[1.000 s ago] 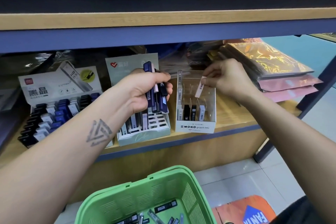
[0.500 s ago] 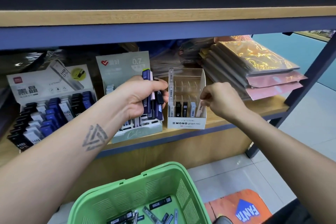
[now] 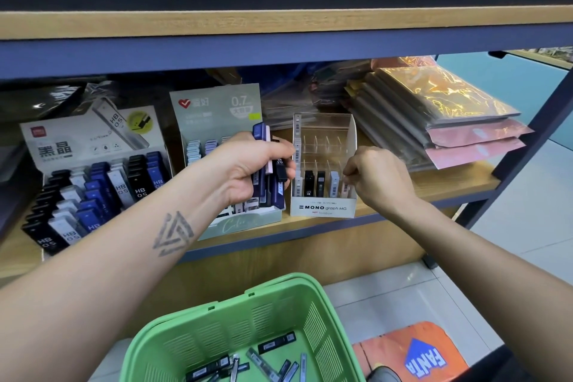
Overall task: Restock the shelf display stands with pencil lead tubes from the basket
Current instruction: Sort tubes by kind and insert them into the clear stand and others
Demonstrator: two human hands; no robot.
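Now the right hand pinches a pale pink tube into the rightmost front slot of the clear MONO stand, where four other tubes stand in the front row: one white, two black, one pale grey. Just left of that stand, the left hand grips a bundle of lead tubes; exact count unclear. Below the stand, the green basket holds roughly ten loose tubes.
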